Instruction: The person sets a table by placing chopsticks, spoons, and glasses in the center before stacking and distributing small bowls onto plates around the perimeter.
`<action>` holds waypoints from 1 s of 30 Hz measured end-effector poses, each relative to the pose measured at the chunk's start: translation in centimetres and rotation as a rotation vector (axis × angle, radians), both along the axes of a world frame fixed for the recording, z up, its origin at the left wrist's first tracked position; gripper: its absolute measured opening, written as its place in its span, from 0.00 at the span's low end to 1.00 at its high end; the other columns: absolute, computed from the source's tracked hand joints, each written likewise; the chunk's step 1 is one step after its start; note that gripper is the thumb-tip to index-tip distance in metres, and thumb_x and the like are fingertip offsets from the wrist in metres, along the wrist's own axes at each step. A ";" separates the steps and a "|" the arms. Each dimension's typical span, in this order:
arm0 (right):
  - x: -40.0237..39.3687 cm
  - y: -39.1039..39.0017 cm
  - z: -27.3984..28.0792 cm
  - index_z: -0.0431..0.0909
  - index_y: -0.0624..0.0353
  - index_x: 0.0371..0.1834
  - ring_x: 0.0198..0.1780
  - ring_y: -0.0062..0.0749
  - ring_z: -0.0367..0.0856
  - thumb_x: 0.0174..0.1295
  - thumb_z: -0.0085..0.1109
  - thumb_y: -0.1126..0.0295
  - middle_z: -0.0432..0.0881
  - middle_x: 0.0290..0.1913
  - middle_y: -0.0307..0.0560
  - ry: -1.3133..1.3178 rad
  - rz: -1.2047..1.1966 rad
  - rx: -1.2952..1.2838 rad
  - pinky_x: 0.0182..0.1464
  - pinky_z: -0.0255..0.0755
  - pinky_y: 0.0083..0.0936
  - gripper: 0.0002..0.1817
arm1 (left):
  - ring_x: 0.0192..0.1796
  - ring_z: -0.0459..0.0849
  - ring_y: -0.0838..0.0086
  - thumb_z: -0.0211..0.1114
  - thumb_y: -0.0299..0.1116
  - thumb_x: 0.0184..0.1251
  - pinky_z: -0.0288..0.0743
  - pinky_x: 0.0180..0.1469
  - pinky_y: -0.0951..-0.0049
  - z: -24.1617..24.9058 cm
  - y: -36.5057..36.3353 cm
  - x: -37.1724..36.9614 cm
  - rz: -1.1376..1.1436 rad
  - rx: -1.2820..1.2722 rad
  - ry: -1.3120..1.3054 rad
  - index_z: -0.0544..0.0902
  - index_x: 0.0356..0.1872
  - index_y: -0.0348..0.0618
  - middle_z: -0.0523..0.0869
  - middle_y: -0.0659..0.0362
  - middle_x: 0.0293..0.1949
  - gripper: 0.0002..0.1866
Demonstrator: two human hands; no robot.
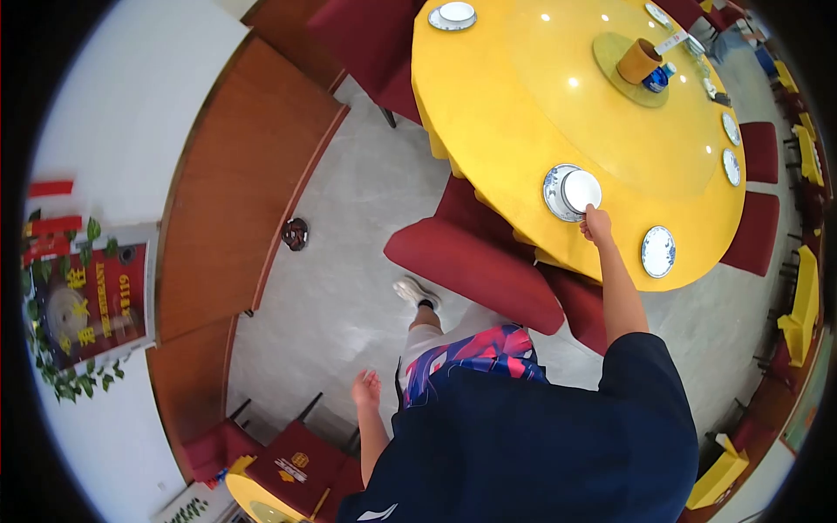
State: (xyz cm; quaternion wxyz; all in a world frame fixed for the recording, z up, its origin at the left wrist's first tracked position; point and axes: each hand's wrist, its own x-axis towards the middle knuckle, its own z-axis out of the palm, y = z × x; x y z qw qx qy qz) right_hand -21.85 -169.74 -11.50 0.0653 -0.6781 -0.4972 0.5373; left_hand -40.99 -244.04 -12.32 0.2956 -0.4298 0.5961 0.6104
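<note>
On the round table with a yellow cloth [488, 113] lies a blue-patterned plate [554, 193], with a white bowl [581, 189] on its right part. My right hand [596, 226] is closed at the near rim of the bowl, fingers bent and pressed together against it. My left hand [367, 388] hangs low beside my body over the grey floor, away from the table. Its fingers are curled and small in view; whether it holds anything is not clear. Another patterned plate [658, 252] lies to the right of my right hand.
Red chairs [471, 266] stand against the table's near side. A brown holder [639, 61] and a blue item [656, 80] sit at the table's centre. More plates [731, 166] line the far edge. Wood panelling [235, 183] runs along the left, with a dark object [296, 234] beside it.
</note>
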 end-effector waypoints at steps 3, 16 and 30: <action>-1.1 0.1 -0.3 0.74 0.70 0.34 0.18 0.35 0.77 0.63 0.48 0.55 0.77 0.21 0.55 -0.095 -0.056 0.008 0.15 0.68 0.27 0.23 | 0.40 0.81 0.73 0.57 0.43 0.70 0.75 0.40 0.69 -0.6 1.1 -5.5 -0.092 0.002 -0.014 0.74 0.59 0.46 0.84 0.57 0.43 0.21; -8.5 -0.9 -4.0 0.65 0.63 0.61 0.29 0.39 0.83 0.60 0.42 0.78 0.80 0.38 0.56 0.275 -0.717 0.115 0.23 0.80 0.25 0.23 | 0.38 0.82 0.73 0.61 0.44 0.67 0.74 0.40 0.72 -2.1 -5.8 -35.3 -0.199 0.023 0.162 0.77 0.53 0.48 0.85 0.57 0.38 0.18; -31.2 0.5 1.4 0.69 0.59 0.40 0.18 0.23 0.69 0.63 0.46 0.72 0.73 0.22 0.42 0.398 -0.660 0.072 0.16 0.64 0.18 0.05 | 0.40 0.79 0.71 0.60 0.43 0.67 0.74 0.44 0.69 -4.8 8.1 -55.6 -0.232 0.191 0.103 0.76 0.58 0.46 0.83 0.57 0.42 0.21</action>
